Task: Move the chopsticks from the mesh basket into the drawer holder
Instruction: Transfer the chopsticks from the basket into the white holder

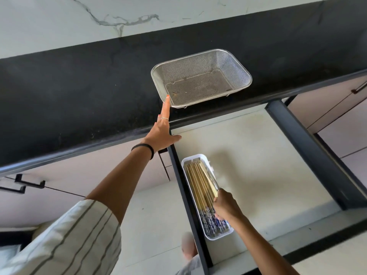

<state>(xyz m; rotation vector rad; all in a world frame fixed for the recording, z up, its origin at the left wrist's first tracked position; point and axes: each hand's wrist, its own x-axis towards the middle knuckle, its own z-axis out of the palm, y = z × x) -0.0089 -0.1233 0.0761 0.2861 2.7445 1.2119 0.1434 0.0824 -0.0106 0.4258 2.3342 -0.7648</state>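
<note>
On the black countertop, which runs across the view below a white wall veined with grey marble lines, sits one mesh basket, rectangular, of fine steel mesh with a rolled rim, showing only its bare bottom. Below the counter edge an open drawer is pulled out, pale inside with dark metal sides. Pale cabinet fronts with black bar handles flank it on both sides.

Inside the drawer, against its left wall, lies one white drawer holder, a long narrow tray with rounded corners. The chopsticks fill it as a single thick bundle, too many and too close to count; they lie lengthwise, pale bamboo along most of their length, with blue and white patterned ends at the near end of the tray.

Two hands are in view. The left hand reaches up over the counter edge with fingers spread, one long finger touching the near left corner of the basket rim; it grips nothing. A thin ring sits on that finger, a black band circles the wrist, and a striped sleeve covers the upper arm. The right hand rests on the bundle in the tray, fingers curled down over the sticks on their right side.
</note>
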